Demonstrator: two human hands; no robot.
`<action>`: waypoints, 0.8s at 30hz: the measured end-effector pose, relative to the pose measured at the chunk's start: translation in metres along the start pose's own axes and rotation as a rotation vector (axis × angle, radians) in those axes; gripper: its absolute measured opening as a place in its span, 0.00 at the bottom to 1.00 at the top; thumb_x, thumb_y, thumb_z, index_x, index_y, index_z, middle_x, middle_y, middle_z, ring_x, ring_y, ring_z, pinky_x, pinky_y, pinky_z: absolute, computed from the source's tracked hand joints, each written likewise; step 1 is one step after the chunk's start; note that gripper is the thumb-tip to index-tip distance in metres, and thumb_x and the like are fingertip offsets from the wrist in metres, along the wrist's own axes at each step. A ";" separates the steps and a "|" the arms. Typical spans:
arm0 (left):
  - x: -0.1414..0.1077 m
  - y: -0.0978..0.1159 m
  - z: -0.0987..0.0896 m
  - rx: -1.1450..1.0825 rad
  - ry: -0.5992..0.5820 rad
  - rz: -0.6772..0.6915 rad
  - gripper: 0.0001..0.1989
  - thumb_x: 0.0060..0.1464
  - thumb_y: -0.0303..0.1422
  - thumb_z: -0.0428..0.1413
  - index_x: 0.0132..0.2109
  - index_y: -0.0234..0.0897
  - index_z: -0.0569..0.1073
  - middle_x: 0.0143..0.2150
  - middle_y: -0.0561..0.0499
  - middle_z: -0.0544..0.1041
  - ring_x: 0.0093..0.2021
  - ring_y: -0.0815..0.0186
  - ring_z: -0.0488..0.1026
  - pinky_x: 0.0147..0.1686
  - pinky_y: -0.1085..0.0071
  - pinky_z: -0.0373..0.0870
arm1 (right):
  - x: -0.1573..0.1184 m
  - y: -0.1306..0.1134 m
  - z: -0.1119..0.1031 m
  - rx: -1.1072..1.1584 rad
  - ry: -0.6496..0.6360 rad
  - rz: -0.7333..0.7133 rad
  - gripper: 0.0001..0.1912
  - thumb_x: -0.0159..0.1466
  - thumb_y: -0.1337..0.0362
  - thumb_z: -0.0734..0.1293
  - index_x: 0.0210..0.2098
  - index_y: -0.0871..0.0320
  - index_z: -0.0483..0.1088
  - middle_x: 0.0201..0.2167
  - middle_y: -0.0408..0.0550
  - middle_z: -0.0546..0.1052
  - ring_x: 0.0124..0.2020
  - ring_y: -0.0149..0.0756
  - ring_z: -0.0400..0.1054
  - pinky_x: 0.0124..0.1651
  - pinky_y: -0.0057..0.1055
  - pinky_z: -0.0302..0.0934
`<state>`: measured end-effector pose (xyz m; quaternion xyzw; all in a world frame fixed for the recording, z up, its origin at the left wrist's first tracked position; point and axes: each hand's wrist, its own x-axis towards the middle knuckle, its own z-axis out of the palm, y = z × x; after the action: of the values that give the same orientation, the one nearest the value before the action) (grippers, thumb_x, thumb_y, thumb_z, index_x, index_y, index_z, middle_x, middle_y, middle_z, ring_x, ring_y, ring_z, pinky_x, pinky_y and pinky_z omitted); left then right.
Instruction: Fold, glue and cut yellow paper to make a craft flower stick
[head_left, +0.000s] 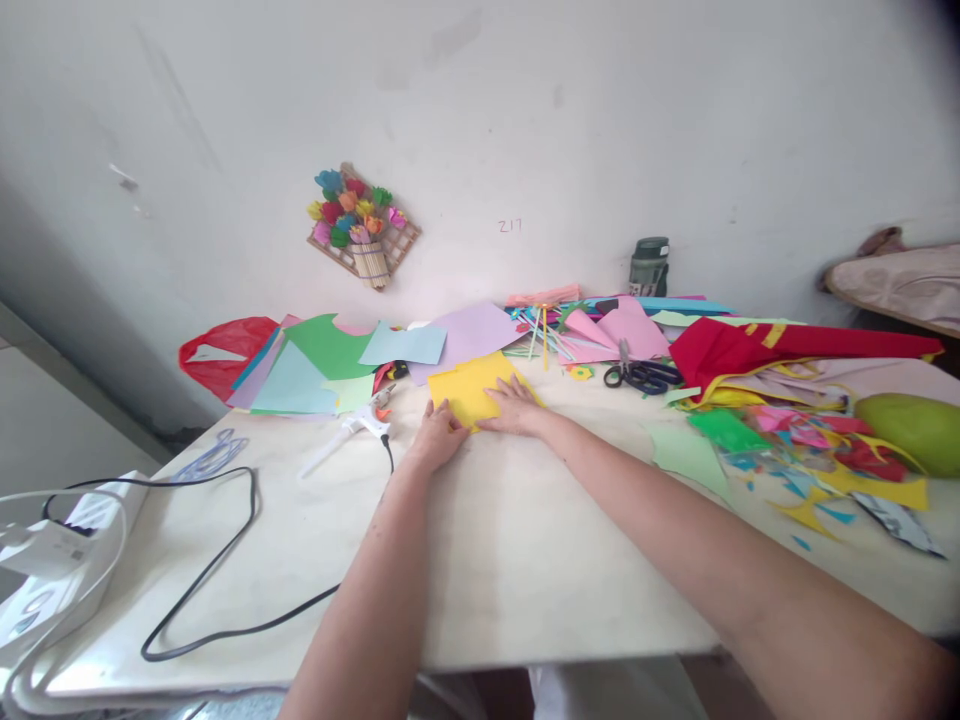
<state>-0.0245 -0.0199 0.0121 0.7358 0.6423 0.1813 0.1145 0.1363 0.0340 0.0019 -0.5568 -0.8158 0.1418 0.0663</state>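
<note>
A sheet of yellow paper [471, 388] lies on the table in front of me, its layers slightly offset at the upper edge as if folded. My left hand [439, 436] is at its lower left edge, fingers bent and closed on the paper. Across the right part of the sheet rests my right hand [516, 408], palm down with its fingers spread, touching the paper. Left of the hands lies a white glue gun [364, 422] with a black cord. Dark-handled scissors [642, 375] are to the right.
Coloured sheets [330, 345] and a red plastic bag [225, 345] line the back left. A bottle [649, 268] stands by the wall. Paper scraps [817, 480] and a green round object [911, 432] are at right. A black cord [247, 635] loops from the power strip [112, 515].
</note>
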 end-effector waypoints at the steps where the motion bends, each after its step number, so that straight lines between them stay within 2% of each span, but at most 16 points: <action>1: 0.000 0.000 0.000 0.015 -0.002 -0.008 0.05 0.48 0.33 0.49 0.30 0.36 0.67 0.54 0.46 0.65 0.63 0.61 0.40 0.60 0.65 0.38 | 0.000 -0.001 -0.001 0.002 -0.020 0.003 0.46 0.49 0.38 0.57 0.61 0.54 0.42 0.63 0.48 0.36 0.61 0.48 0.20 0.59 0.40 0.25; 3: -0.001 0.000 0.001 0.032 0.009 -0.027 0.08 0.49 0.33 0.49 0.36 0.36 0.66 0.53 0.47 0.65 0.63 0.61 0.40 0.60 0.64 0.38 | -0.001 -0.002 -0.004 0.003 -0.055 0.009 0.47 0.49 0.38 0.57 0.62 0.53 0.40 0.63 0.47 0.34 0.61 0.46 0.18 0.59 0.40 0.24; 6: -0.003 -0.002 0.002 0.057 0.018 -0.046 0.19 0.49 0.36 0.48 0.48 0.36 0.61 0.57 0.47 0.60 0.63 0.57 0.32 0.59 0.60 0.40 | -0.002 -0.002 -0.006 0.001 -0.088 0.013 0.49 0.49 0.38 0.56 0.62 0.53 0.37 0.63 0.45 0.32 0.61 0.45 0.16 0.59 0.39 0.22; 9: -0.004 -0.003 0.003 0.104 -0.021 -0.070 0.24 0.49 0.39 0.46 0.54 0.37 0.58 0.62 0.47 0.49 0.62 0.52 0.25 0.58 0.54 0.38 | -0.002 -0.002 -0.006 0.001 -0.097 0.008 0.49 0.48 0.37 0.56 0.62 0.53 0.36 0.63 0.45 0.31 0.61 0.45 0.16 0.59 0.40 0.22; 11: -0.003 -0.004 0.005 0.125 -0.042 -0.084 0.25 0.50 0.40 0.45 0.55 0.37 0.57 0.64 0.46 0.45 0.61 0.50 0.24 0.57 0.51 0.38 | -0.002 -0.003 -0.005 -0.004 -0.097 0.014 0.48 0.49 0.37 0.55 0.62 0.53 0.36 0.63 0.44 0.31 0.61 0.44 0.16 0.59 0.40 0.21; 14: -0.002 -0.005 0.005 0.141 -0.050 -0.066 0.23 0.52 0.37 0.42 0.55 0.37 0.58 0.64 0.47 0.45 0.62 0.52 0.25 0.57 0.51 0.38 | -0.002 -0.004 -0.005 -0.014 -0.086 0.022 0.47 0.50 0.38 0.54 0.62 0.53 0.37 0.63 0.44 0.32 0.61 0.43 0.16 0.59 0.40 0.21; 18: -0.004 -0.009 -0.005 0.143 0.037 -0.027 0.19 0.51 0.30 0.42 0.52 0.41 0.61 0.62 0.52 0.52 0.63 0.57 0.33 0.58 0.57 0.41 | -0.004 -0.007 -0.004 -0.016 -0.074 0.034 0.47 0.50 0.37 0.54 0.62 0.53 0.38 0.63 0.44 0.32 0.61 0.42 0.16 0.59 0.41 0.20; 21: -0.008 -0.016 -0.014 0.140 0.064 0.035 0.14 0.50 0.34 0.46 0.45 0.43 0.66 0.60 0.54 0.57 0.63 0.59 0.37 0.58 0.58 0.44 | -0.005 -0.009 -0.004 -0.022 -0.067 0.041 0.46 0.50 0.38 0.53 0.62 0.53 0.38 0.63 0.44 0.32 0.61 0.42 0.16 0.59 0.42 0.20; 24: -0.011 -0.022 -0.019 0.159 0.030 0.092 0.11 0.44 0.40 0.53 0.37 0.43 0.69 0.60 0.54 0.57 0.63 0.55 0.37 0.57 0.54 0.44 | -0.005 -0.008 -0.003 -0.035 -0.058 0.038 0.46 0.50 0.36 0.52 0.62 0.52 0.39 0.63 0.44 0.32 0.61 0.43 0.17 0.59 0.42 0.20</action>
<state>-0.0537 -0.0283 0.0188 0.7685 0.6218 0.1459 0.0375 0.1315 0.0267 0.0071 -0.5689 -0.8090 0.1447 0.0303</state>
